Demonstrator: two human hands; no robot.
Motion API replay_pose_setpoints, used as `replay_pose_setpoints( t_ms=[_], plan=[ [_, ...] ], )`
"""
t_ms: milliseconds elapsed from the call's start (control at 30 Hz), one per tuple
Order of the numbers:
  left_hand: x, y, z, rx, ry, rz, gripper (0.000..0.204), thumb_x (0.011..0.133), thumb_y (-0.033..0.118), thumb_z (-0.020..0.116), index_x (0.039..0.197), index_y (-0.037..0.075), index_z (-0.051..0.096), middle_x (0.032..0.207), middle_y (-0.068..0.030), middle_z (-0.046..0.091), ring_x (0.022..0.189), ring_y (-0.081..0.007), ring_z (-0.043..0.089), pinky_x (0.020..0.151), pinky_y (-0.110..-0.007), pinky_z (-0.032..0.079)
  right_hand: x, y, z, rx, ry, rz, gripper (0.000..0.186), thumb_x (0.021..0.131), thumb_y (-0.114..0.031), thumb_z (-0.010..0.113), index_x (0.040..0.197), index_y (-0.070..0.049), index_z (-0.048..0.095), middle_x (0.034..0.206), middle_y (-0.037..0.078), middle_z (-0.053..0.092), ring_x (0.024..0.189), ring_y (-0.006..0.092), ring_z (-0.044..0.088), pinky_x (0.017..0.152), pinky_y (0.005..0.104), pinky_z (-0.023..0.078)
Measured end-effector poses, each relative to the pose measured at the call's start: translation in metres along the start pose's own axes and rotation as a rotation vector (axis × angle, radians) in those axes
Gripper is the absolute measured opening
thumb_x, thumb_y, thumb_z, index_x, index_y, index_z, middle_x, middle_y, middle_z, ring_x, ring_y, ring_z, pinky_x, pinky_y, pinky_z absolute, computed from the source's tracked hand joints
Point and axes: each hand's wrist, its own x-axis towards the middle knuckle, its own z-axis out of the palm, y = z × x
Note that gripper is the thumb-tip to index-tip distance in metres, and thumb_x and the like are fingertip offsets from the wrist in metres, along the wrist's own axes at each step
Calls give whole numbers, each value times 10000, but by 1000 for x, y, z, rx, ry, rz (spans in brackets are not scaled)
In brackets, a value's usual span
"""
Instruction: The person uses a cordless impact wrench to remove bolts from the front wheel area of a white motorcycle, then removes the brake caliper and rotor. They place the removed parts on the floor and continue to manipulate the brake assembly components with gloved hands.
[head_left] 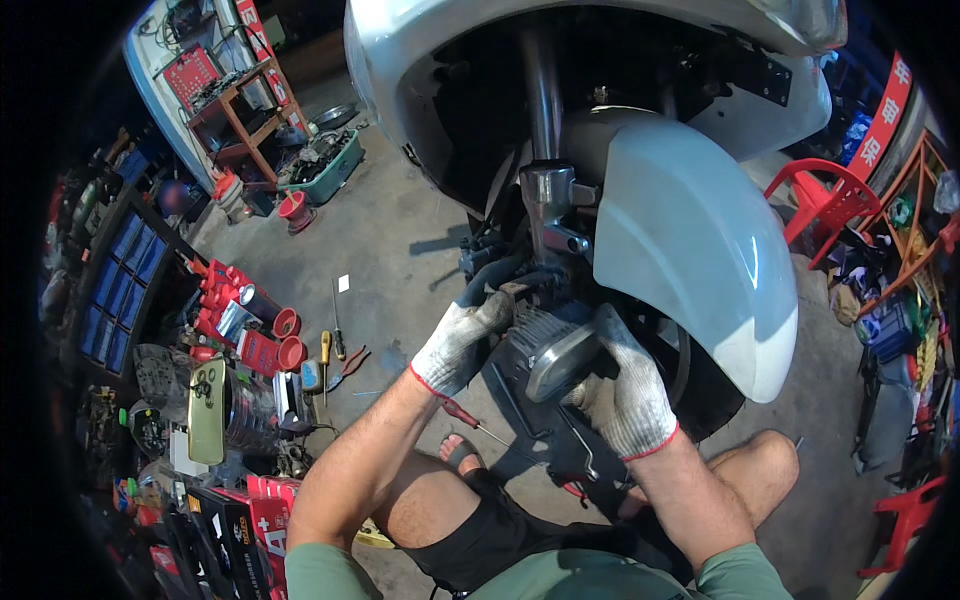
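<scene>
Both my hands wear white knitted gloves with red cuffs and dark, soiled fingers. Between them is a grey, finned metal part (555, 350) with a rounded, smooth-edged face, just below the chrome fork leg (545, 190) of a scooter. My right hand (628, 392) is closed around its right side, thumb on top and fingers partly hidden beneath. At the upper left of the part, my left hand (468, 330) has its fingers curled near the dark fittings at the fork's lower end; what they pinch is hidden. A pale blue front fender (690, 240) curves to the right.
On the floor lie a red-handled screwdriver (462, 412), a metal wrench (582, 448), a yellow-handled screwdriver (325, 350) and pliers (350, 365). Red bottles and boxes crowd the left. A green bin (335, 172) stands farther back; a red chair (822, 200) is at right.
</scene>
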Motion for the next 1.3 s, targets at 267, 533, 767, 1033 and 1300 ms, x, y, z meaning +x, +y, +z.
replay_pose_setpoints(
  t_ms=[267,533,767,1033,1300],
  plan=[
    [2,1,-10,-8,18,-44,616,999,360,684,1512,89,475,1299,-38,601,1113,-126,538,970,-299,472,-8,4,19,-54,26,-53,475,1094,-385,427,1314,8,578,1202,162,690,1039,267,720,809,393,641],
    [3,4,-4,15,-13,-23,636,993,378,680,1511,74,472,1373,-73,589,1219,-172,547,1056,-347,448,-5,1,16,-72,19,-57,465,1087,-366,427,1300,21,571,1176,177,696,975,271,739,784,399,652],
    [6,3,-3,-11,-25,-41,652,1003,357,672,1543,82,431,1377,-74,588,1198,-165,558,1018,-330,473,-8,2,13,-107,31,-86,458,1081,-348,435,1325,23,547,1217,185,677,1018,286,728,806,419,647],
    [7,-7,-7,-86,-29,-9,614,1027,322,649,1537,66,422,1414,-125,588,1234,-214,580,1074,-384,472,-6,4,7,-208,56,-122,463,1068,-356,470,1327,18,561,1249,188,659,1117,303,688,873,444,628],
    [4,-12,-5,-50,50,-46,374,1016,307,671,1314,83,641,1207,-38,655,1058,-141,604,987,-314,493,-16,24,-27,-644,174,-375,288,955,-55,618,1227,39,593,1141,187,677,1007,295,697,809,390,590]
  ],
)
